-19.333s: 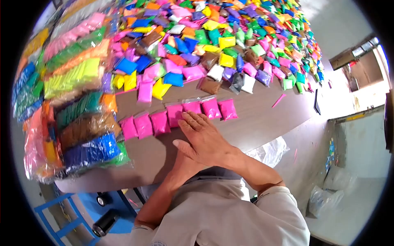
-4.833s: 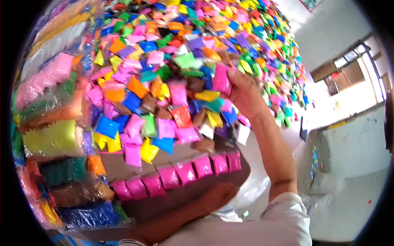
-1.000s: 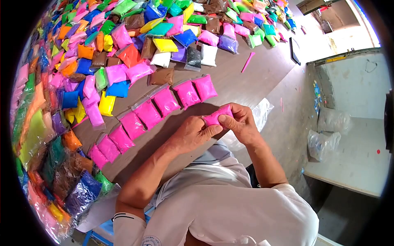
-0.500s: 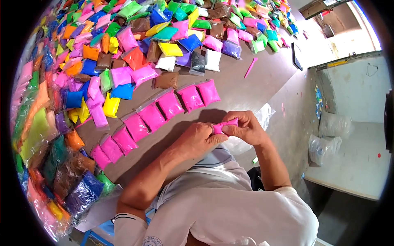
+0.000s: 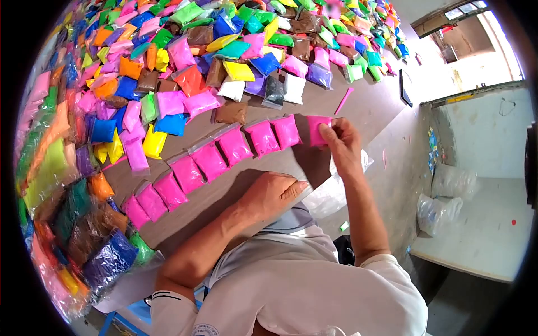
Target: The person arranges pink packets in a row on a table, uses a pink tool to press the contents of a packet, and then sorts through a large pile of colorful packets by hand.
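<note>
My right hand (image 5: pixel 342 140) pinches the edge of a bright pink packet (image 5: pixel 318 130) at the right end of a curved row of similar packets. The nearest one in the row (image 5: pixel 286 132) lies a small gap to its left. Close to my body, my left hand (image 5: pixel 277 193) rests low over the table with its fingers curled together; nothing can be seen in it. The row runs down and left to the last pink packet (image 5: pixel 135 211).
A large heap of coloured packets (image 5: pixel 235 50) spreads across the back and left. A pink stick (image 5: pixel 343 101) and a dark flat object (image 5: pixel 404 88) lie on the table (image 5: pixel 370 115). Clear plastic (image 5: pixel 325 197) sits beside my right forearm. Plastic bags (image 5: pixel 437 213) rest on a shelf at right.
My right hand has moved up and away from my left hand, carrying the pink packet to the row's right end. My left hand has let go of it and sits slightly lower.
</note>
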A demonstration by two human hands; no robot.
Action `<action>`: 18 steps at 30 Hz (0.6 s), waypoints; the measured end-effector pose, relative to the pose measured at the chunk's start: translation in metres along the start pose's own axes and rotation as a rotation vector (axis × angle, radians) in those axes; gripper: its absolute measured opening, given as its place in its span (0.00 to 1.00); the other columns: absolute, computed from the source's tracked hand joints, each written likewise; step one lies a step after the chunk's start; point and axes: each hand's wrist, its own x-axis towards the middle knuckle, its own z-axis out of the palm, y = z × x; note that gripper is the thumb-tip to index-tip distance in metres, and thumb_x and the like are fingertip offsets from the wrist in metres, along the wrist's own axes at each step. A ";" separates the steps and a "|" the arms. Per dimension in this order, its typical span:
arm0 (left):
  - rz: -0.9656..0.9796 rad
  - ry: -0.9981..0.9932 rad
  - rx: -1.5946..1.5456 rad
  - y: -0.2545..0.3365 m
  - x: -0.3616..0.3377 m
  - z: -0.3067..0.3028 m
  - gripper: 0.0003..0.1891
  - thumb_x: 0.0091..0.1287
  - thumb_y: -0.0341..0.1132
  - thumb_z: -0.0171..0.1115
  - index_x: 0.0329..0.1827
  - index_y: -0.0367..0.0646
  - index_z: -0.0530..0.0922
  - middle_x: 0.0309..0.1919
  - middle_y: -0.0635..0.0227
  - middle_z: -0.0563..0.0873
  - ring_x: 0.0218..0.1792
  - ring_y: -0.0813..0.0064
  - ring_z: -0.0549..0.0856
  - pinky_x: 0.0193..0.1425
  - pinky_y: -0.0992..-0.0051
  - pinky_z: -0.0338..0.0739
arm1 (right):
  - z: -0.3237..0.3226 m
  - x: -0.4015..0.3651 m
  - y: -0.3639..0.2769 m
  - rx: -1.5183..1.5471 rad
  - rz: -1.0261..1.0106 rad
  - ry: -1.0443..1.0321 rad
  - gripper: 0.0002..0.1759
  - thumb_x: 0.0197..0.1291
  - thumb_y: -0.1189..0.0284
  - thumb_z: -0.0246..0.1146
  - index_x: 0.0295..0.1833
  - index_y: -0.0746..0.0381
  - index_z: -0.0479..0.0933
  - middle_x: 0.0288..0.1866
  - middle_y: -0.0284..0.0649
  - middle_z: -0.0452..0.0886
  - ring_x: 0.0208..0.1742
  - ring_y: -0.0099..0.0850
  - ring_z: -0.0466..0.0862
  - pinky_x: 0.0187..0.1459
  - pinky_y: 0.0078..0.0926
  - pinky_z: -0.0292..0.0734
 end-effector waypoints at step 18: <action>0.003 0.007 -0.032 0.001 -0.001 -0.003 0.23 0.75 0.41 0.55 0.24 0.32 0.70 0.22 0.49 0.73 0.27 0.46 0.74 0.35 0.55 0.69 | 0.043 -0.007 -0.008 -0.699 -0.497 -0.036 0.18 0.54 0.68 0.75 0.48 0.61 0.82 0.40 0.43 0.80 0.40 0.39 0.82 0.42 0.33 0.79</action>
